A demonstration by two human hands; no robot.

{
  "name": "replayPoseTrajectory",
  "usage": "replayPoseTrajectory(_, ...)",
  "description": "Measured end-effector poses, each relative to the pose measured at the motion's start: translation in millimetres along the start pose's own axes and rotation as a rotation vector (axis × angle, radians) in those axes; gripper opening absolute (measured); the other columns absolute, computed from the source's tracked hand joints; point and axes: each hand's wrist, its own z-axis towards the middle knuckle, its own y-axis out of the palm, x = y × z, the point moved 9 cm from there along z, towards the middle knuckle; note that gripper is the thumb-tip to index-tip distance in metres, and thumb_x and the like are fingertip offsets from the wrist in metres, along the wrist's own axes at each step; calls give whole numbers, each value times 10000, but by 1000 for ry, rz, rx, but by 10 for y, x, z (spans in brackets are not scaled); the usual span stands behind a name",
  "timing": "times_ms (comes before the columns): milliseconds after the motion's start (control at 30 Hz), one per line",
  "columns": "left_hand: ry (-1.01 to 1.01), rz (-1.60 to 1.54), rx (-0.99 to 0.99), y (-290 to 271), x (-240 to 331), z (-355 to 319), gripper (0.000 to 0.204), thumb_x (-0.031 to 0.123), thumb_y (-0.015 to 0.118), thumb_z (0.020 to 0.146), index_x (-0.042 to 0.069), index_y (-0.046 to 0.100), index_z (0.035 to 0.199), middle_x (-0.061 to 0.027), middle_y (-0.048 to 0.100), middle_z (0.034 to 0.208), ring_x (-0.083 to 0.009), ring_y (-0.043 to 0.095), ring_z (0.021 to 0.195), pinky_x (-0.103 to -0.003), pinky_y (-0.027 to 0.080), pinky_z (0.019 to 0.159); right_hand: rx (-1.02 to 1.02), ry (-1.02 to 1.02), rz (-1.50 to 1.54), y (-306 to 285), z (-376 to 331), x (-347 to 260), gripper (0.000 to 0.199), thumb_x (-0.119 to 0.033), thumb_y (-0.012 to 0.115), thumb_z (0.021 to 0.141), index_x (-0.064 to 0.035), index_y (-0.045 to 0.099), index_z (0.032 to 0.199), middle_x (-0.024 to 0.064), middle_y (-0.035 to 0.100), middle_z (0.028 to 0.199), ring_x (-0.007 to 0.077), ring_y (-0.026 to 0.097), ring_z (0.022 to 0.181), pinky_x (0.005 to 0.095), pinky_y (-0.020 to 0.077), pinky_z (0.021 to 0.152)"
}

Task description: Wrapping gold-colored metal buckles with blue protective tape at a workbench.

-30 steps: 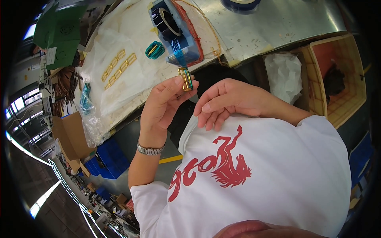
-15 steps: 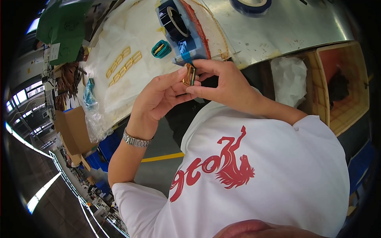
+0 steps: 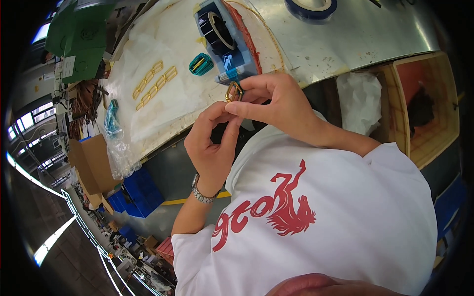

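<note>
In front of the tape dispenser (image 3: pixel 242 61), my right hand (image 3: pixel 281 103) grips a gold rectangular buckle (image 3: pixel 233 92) between thumb and fingers, with a dark or teal edge along one side. My left hand (image 3: pixel 212 130) is closed just below it, thumb and forefinger pinched together at the buckle's lower end; whatever the pinch holds is too small to make out. A dark roll of tape (image 3: pixel 217 32) sits in the dispenser, its blue strip hanging at the near end. Left of it lies a teal-wrapped bundle (image 3: pixel 201 64) with gold showing inside.
Two rows of gold buckles (image 3: pixel 156 88) lie on the pale, stained tabletop (image 3: pixel 168 44). A blue tape roll (image 3: pixel 311 10) rests on the metal sheet at far right. Clear plastic (image 3: pixel 121 158) and a cardboard box (image 3: pixel 94 163) stand left; a wooden box (image 3: pixel 429 143) is at right.
My left hand has drawn down and right from around the buckle, its fingers now pinched at the buckle's lower end. The buckle has turned in my right hand, showing its open frame.
</note>
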Motion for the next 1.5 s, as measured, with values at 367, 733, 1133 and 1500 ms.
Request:
replayPoseTrajectory(367, 235, 157, 133, 124, 136, -151, 129, -38, 816, 924, -4, 768, 1039, -147, 772, 865, -246, 751, 746, -302, 577, 704, -3, 166, 60, 52, -268, 47, 372, -316, 823, 1007, 47, 810, 1088, 24, 786, 858, 33, 633, 764, 214, 494, 673)
replayPoseTrajectory(733, -276, -196, -305, 227, -214, 325, 124, 14, 732, 1038, -91, 779, 1082, -86, 770, 841, -118, 722, 690, -252, 595, 624, -150, 260, 202, 54, -368, 345, 349, -292, 731, 1075, 20, 769, 1226, 52, 791, 1064, 107, 714, 994, 274, 566, 841)
replayPoseTrajectory(1133, -602, -419, -477, 311, -422, 471, 216, 150, 740, 1063, -47, 777, 981, -60, 725, 755, -113, 670, 577, -246, 558, 523, -141, 16, -5, -84, -86, 166, 508, -81, 792, 960, 64, 629, 1419, 138, 797, 1189, 196, 761, 1100, 345, 593, 1001)
replayPoseTrajectory(1500, -789, -552, -597, 257, -521, 530, 279, 243, 751, 1069, -10, 756, 951, -38, 693, 694, -108, 623, 503, -245, 503, 447, -91, -200, -194, -50, -21, -52, 390, -167, 884, 923, 31, 725, 1219, 136, 830, 992, 184, 793, 912, 325, 615, 857)
